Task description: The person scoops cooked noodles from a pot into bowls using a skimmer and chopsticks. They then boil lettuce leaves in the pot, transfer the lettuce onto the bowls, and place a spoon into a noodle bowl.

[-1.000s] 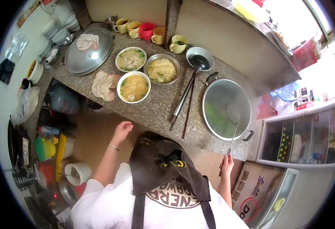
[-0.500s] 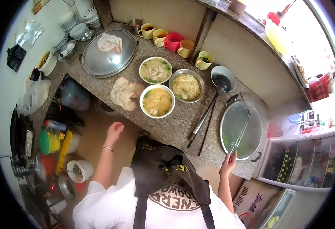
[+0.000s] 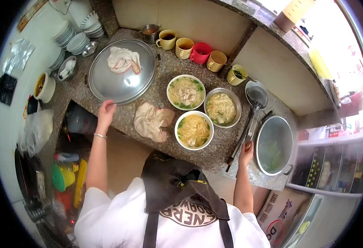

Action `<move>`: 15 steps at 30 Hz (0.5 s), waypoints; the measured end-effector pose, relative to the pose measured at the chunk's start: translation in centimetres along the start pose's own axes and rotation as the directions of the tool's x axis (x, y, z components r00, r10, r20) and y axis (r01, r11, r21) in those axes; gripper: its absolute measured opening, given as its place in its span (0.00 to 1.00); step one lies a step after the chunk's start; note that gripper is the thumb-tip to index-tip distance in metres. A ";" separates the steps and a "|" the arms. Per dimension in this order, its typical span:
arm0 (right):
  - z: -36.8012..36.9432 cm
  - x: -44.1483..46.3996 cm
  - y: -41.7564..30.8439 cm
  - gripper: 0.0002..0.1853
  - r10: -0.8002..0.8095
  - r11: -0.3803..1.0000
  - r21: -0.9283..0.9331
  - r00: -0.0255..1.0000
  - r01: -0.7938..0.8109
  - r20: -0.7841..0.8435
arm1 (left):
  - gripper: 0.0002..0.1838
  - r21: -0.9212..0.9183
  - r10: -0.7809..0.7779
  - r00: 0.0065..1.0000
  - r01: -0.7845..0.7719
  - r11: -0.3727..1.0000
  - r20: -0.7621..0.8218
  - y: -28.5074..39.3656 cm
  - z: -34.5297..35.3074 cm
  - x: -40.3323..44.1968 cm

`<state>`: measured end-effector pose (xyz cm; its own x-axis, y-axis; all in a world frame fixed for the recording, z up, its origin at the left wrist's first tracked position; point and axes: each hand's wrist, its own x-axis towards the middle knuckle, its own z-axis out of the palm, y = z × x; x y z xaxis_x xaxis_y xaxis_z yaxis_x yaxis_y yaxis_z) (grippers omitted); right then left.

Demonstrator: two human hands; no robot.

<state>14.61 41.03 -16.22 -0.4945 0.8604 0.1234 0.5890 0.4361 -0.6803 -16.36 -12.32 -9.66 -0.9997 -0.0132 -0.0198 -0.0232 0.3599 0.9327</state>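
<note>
My right hand (image 3: 246, 153) grips metal tongs (image 3: 252, 127), held beside the pot and over long handles lying on the counter. The tongs' far end reaches a ladle or strainer (image 3: 257, 95) resting in a bowl. To the right is a large steaming pot (image 3: 294, 145) with green leaves in its liquid. My left hand (image 3: 106, 112), fingers loosely bent and apart, is at the near rim of a big metal lid (image 3: 103, 82); whether it touches is unclear. Two white bowls of noodle soup (image 3: 193, 131) (image 3: 185, 91) and a metal bowl of noodles (image 3: 221, 108) stand between my hands.
A crumpled cloth (image 3: 150, 122) lies near the counter's front edge; another cloth (image 3: 123, 60) sits on the lid. Several mugs (image 3: 184, 48) line the back wall. Stacked plates (image 3: 77, 43) stand back left. A glass-fronted fridge (image 3: 330, 169) is right of the counter.
My right hand has swung the tongs left, away from over the pot to above the long handles. My left hand has moved forward and left to the lid's rim. The view has shifted.
</note>
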 end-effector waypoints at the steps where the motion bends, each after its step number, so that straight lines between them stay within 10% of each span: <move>1: 0.4 -0.1 1.2 0.21 0.010 1.000 0.015 1.000 -0.010 0.002 | 0.17 0.094 0.014 1.000 -0.013 0.996 -0.007 0.2 -0.1 2.3; 10: -0.9 -7.1 6.9 0.18 0.099 0.971 -0.210 0.992 -0.113 -0.078 | 0.33 0.598 0.445 0.892 -0.398 0.696 0.075 2.5 3.9 17.6; 15: -1.0 -9.8 6.4 0.19 0.170 0.952 -0.245 0.982 -0.186 -0.087 | 0.39 0.882 0.176 0.975 -0.198 0.428 0.134 4.4 5.3 20.9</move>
<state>23.89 35.72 -21.06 -0.3300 0.9415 0.0684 0.8089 0.3194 -0.4936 -37.34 -6.09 -7.90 -0.9798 0.1751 0.0967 0.1834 0.9793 0.0855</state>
